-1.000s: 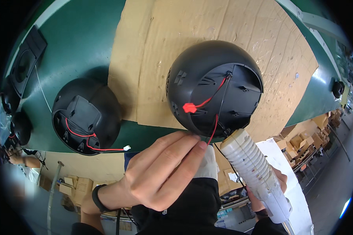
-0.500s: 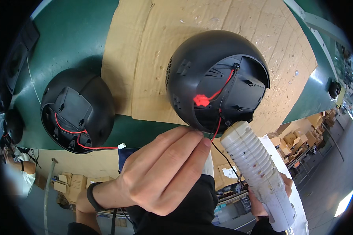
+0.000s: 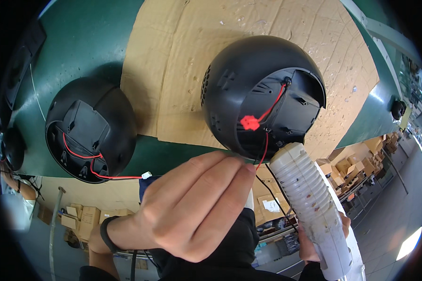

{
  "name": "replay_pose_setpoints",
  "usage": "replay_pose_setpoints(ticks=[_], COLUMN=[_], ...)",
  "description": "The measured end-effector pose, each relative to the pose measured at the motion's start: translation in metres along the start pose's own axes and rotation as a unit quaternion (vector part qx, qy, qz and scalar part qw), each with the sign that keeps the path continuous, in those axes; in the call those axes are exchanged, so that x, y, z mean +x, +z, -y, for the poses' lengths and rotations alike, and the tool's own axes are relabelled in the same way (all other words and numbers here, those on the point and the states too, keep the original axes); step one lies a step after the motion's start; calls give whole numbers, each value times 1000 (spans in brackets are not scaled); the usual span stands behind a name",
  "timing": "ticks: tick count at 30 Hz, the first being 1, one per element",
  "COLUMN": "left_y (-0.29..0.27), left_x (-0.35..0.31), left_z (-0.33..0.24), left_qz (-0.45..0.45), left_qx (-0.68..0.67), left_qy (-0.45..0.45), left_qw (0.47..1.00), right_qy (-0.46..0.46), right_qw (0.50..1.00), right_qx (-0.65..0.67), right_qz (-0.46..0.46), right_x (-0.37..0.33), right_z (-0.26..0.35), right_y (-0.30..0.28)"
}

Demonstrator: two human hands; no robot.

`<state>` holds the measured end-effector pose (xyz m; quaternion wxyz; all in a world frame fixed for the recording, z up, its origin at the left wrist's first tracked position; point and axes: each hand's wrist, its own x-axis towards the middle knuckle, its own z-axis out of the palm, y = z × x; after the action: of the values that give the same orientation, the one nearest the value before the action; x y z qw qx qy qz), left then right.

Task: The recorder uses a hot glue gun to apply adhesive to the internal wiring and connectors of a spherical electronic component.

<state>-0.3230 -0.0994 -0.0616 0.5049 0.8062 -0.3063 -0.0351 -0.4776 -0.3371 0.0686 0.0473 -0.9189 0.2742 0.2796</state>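
Note:
A round black plastic shell (image 3: pixel 239 70) rests on cardboard, its open side toward me. Inside it run red and black wires, one pair ending in a red connector (image 3: pixel 250 122). My left hand (image 3: pixel 199 206) is closed at the shell's lower rim, pinching a thin red wire (image 3: pixel 266 150) that comes out of the opening. My right hand (image 3: pixel 309 243), mostly hidden, grips a translucent white ribbed tool (image 3: pixel 305 187). The tool's upper end is at the lower right edge of the opening; its tip is hidden. A black cable (image 3: pixel 274 194) hangs between my hands.
A second black shell (image 3: pixel 91 126) sits to the left on the green table (image 3: pixel 89 37), its red wire ending in a white connector (image 3: pixel 146 175). Cardboard (image 3: pixel 173 70) covers the middle. Boxes (image 3: pixel 86 220) stand below, and another person's arm (image 3: pixel 21 187) shows far left.
The shell has shifted slightly right and turned a little, its red connector moving with it. My left hand and the ribbed tool have moved slightly to the right.

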Motion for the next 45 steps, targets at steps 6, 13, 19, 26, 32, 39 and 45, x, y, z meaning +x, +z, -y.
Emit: replay_pose_setpoints(ticks=[6,13,19,26,32,39,45], left_y=[-14,-35,-29,-30,-11,-13,-70], left_x=[23,62,63,62,35,38,39], left_z=[4,9,8,7,14,11,-2], left_qz=[-38,84,94,90,-31,-44,39], left_qx=[8,-1,-15,8,-41,-22,37], left_qy=[-42,-52,-61,-30,-106,-95,-96], left_qw=[998,995,994,995,993,994,994], right_qy=[-38,-89,-117,-158,-198,-190,-267], right_qw=[999,992,986,975,959,963,916], right_qx=[34,84,118,155,201,191,300], right_qz=[9,16,17,18,28,14,19], right_x=[5,21,28,35,42,35,36], right_z=[3,6,8,15,27,44,43], right_y=[6,17,20,19,24,17,40])
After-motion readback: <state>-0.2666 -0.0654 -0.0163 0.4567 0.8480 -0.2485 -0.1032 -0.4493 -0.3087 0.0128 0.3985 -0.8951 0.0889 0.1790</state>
